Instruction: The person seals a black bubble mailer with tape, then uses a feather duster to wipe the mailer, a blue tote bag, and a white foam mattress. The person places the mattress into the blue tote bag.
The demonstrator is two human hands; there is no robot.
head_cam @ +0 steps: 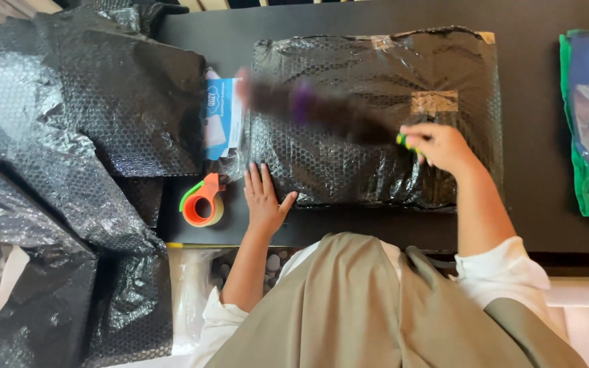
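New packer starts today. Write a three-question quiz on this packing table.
1. True or false: the left hand lies flat at the edge of the black bubble-wrapped parcel.
2. What sits just left of the left hand? A) scissors B) orange tape dispenser C) stapler
3. Which hand holds the long blurred tool across the parcel?

Key
1. True.
2. B, the orange tape dispenser.
3. The right hand.

glossy black bubble-wrap parcel [376, 116], matt table [540, 204]
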